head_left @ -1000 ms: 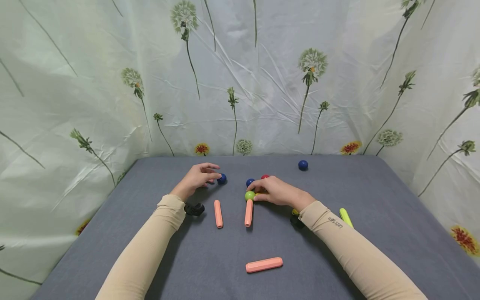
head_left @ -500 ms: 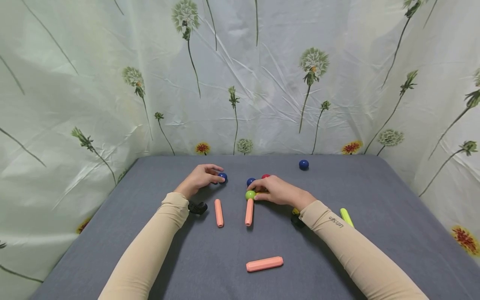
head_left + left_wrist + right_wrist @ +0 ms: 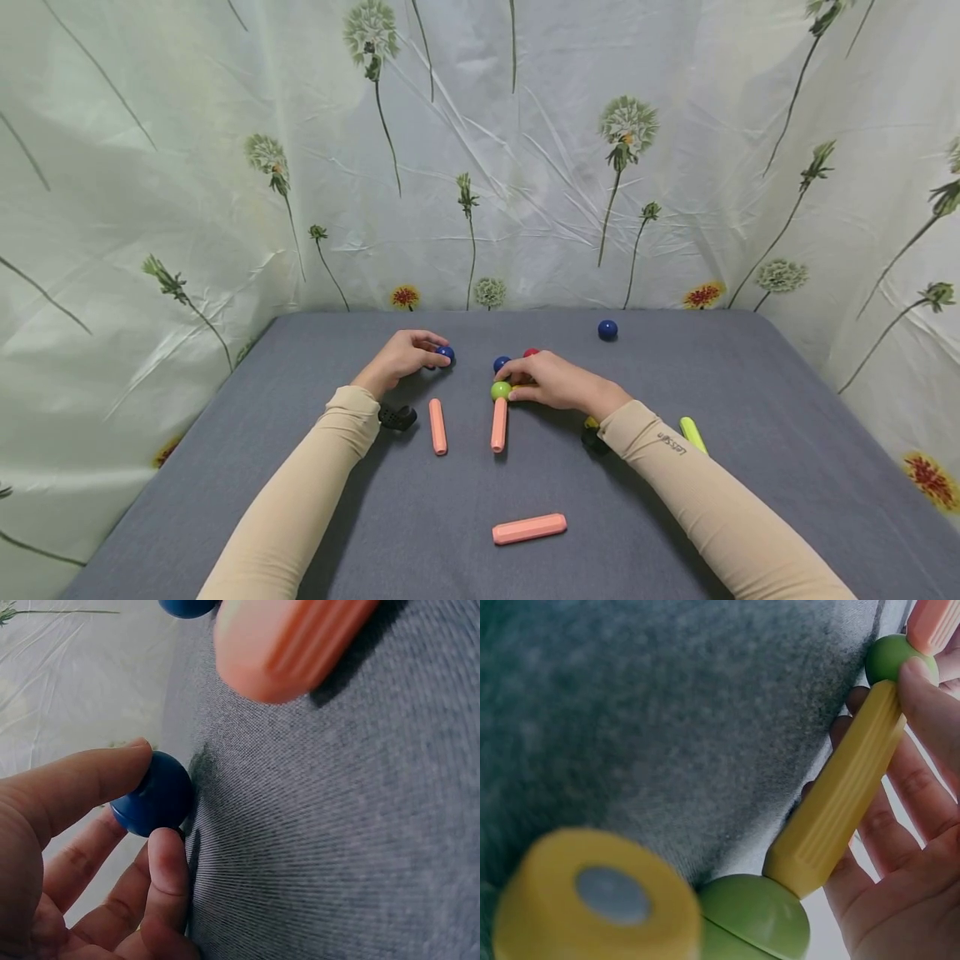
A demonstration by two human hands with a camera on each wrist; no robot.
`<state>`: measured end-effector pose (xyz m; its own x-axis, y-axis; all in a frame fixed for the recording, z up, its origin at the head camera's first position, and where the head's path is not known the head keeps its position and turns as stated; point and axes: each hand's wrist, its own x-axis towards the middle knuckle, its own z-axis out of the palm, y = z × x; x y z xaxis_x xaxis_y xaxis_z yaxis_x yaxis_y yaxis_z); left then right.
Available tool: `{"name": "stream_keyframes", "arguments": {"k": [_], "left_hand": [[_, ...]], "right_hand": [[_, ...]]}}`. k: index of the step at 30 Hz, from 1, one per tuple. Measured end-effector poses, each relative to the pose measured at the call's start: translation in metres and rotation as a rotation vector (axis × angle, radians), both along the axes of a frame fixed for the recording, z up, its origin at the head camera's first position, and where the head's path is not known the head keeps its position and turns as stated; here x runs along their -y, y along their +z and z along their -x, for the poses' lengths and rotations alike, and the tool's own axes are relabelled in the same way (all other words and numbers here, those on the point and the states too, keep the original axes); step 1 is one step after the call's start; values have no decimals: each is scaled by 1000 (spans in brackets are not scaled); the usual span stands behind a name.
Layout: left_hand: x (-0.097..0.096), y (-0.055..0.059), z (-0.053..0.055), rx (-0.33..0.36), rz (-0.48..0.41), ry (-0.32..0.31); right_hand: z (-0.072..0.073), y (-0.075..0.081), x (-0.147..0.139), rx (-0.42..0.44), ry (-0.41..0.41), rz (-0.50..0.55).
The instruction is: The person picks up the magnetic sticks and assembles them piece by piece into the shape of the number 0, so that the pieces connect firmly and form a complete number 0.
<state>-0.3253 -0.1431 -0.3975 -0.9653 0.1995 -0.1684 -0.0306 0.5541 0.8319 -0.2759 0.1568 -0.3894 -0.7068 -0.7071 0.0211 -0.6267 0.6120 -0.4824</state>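
In the left wrist view, my left hand [image 3: 405,358] pinches a blue ball [image 3: 166,799] between thumb and fingers, at the cloth. My right hand [image 3: 558,382] pinches a green ball [image 3: 500,390], its thumb over the spot where a ribbed yellow stick [image 3: 836,791] meets the ball. A salmon stick [image 3: 498,427] joins that ball's near side. The yellow stick's other end touches a second green ball [image 3: 756,909], beside another yellow stick [image 3: 532,907] with a grey disc in its end. Partly behind the right hand are another blue ball [image 3: 500,364] and a red ball [image 3: 530,352].
Between the arms lies a loose salmon stick [image 3: 438,427]; another salmon stick [image 3: 529,528] lies nearer. One blue ball [image 3: 607,330] sits at the far right, and a lime stick [image 3: 692,434] lies beyond the right sleeve. A floral curtain [image 3: 480,167] hangs behind the grey cloth-covered table [image 3: 390,533].
My left hand has moved slightly right and its fingers have closed around the blue ball. The right hand keeps its place at the green ball.
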Motion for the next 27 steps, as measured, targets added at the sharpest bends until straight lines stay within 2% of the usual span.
{"name": "stream_keyframes", "arguments": {"k": [17,27], "left_hand": [[0,-4,1,-4,0,7],[-5,3,-9,-44,-2,-16]], "right_hand": [[5,1,2,-18,-5,-5],[7,2,2,-11,-2,-9]]}}
